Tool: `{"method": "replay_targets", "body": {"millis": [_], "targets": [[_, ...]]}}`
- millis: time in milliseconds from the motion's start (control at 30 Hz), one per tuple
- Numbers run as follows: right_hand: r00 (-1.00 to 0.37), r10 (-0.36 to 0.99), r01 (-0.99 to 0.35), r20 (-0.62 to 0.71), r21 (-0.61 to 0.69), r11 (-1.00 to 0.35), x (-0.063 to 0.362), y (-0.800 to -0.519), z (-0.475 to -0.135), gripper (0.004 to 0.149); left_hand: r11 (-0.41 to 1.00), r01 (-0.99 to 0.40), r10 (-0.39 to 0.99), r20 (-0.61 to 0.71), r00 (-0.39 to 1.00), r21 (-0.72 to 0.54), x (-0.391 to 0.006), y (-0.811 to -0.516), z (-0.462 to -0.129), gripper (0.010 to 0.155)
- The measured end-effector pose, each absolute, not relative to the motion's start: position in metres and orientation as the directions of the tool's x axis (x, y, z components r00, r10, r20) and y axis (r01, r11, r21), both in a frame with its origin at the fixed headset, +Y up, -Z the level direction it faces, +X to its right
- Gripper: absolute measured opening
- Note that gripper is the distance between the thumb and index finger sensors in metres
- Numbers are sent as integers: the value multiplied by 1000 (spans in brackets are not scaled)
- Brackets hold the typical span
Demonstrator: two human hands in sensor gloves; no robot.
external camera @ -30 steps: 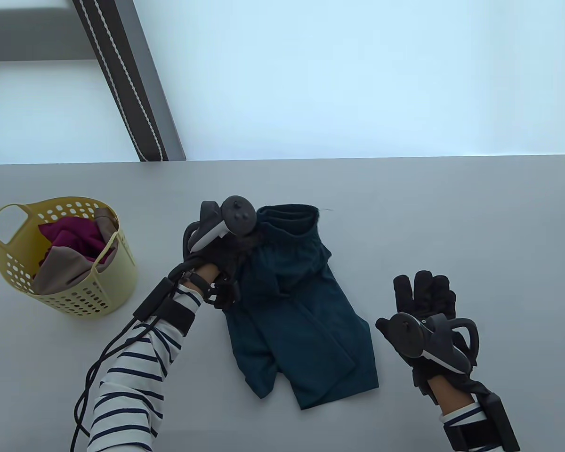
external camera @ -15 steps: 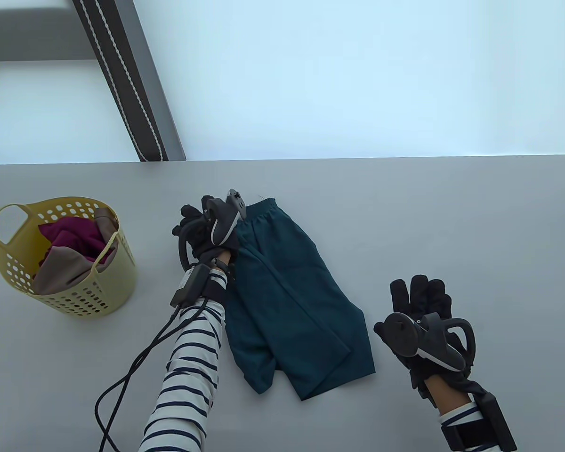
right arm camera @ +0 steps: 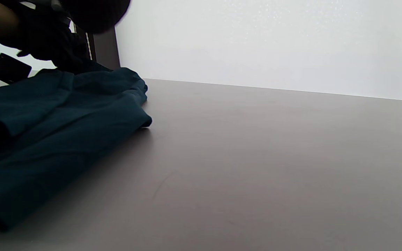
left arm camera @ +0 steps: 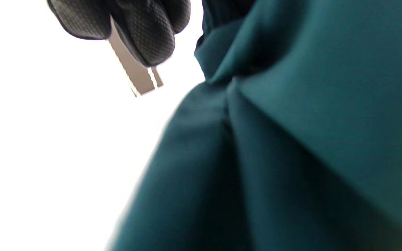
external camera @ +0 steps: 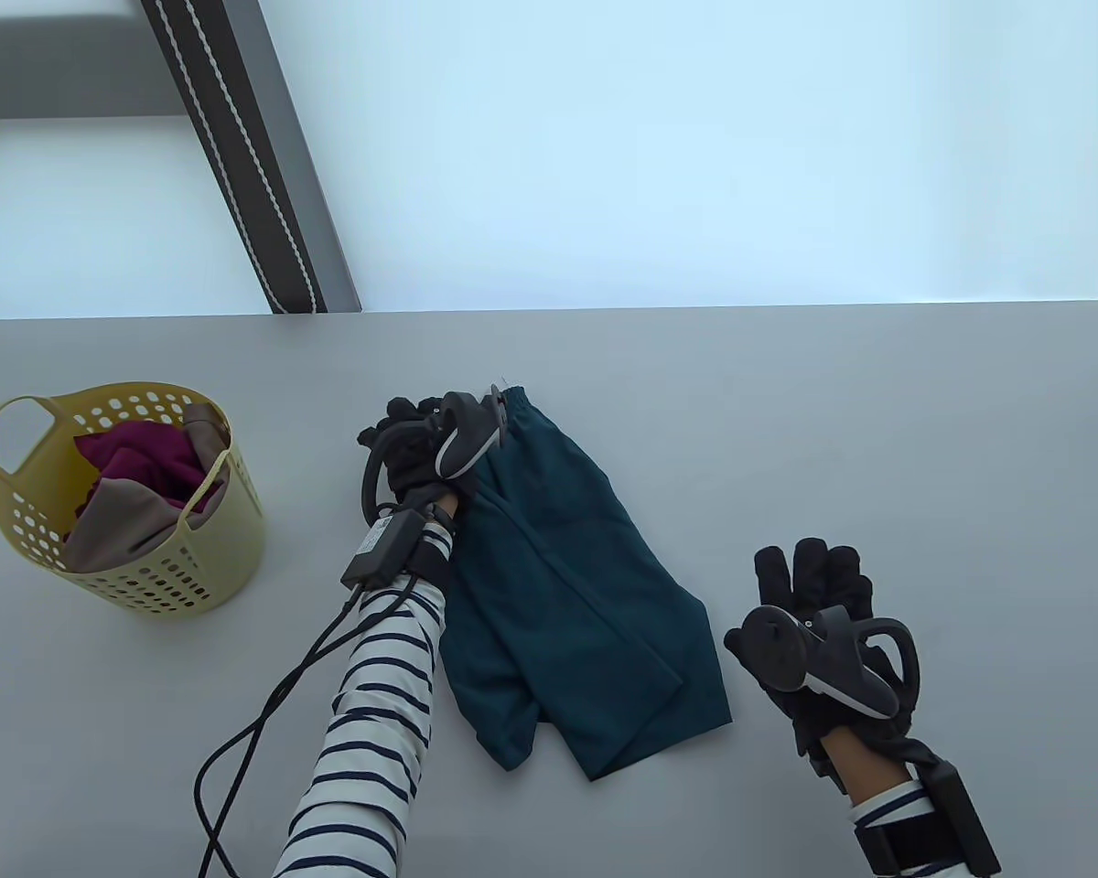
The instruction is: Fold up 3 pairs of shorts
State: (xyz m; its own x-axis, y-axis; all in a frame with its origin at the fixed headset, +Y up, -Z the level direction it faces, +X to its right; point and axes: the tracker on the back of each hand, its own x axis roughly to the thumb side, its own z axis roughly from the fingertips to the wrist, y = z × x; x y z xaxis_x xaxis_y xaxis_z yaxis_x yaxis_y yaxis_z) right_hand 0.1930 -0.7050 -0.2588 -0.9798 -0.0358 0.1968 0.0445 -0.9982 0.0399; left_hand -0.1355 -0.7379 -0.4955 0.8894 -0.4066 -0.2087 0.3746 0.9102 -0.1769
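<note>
Shorts [external camera: 572, 585] of dark teal cloth lie in the middle of the table view, already doubled lengthwise, the elastic waistband toward the upper centre and the leg hems toward the lower centre. The fabric looks thin, soft and light; it should drape and slide rather than hold a crease, so a fold would need pressing flat. The gathered waistband is the firmest edge and, in my judgement, the best place to take hold, together with the hem corners at the lower end.

Left hand [external camera: 412, 448] sits at the waistband's left corner, fingers bent over toward the surface [external camera: 833, 412]. In the left wrist view the fingertips [left arm camera: 152, 38] hang just beside the cloth with a pale tag between them, though whether they pinch the tag or the fabric I cannot tell.

Right hand [external camera: 814, 594] rests flat at the lower right of the table view, fingers spread and straight, holding nothing, near the hem but apart from it.

At the far left stands a yellow perforated basket [external camera: 192, 585] with magenta and taupe garments inside.
</note>
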Motion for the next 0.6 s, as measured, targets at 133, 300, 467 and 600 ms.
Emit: {"method": "replay_targets", "body": {"millis": [133, 300, 467, 600], "targets": [[-981, 12, -2, 193, 53, -999, 192, -702, -260, 90, 942, 328, -317, -136, 939, 67, -118, -682, -481, 46], [-967, 186, -176, 174, 68, -982, 192, -683, -265, 99, 918, 213, -257, 91, 962, 336, -84, -571, -442, 45], [-897, 383, -391, 218, 8, -920, 183, -628, -278, 103, 865, -8, -237, 422, 875, 502, -59, -488, -382, 45], [-809, 498, -562, 312, -163, -811, 167, -563, -286, 106, 830, -131, -275, 601, 751, 543, -55, -445, -331, 45]]}}
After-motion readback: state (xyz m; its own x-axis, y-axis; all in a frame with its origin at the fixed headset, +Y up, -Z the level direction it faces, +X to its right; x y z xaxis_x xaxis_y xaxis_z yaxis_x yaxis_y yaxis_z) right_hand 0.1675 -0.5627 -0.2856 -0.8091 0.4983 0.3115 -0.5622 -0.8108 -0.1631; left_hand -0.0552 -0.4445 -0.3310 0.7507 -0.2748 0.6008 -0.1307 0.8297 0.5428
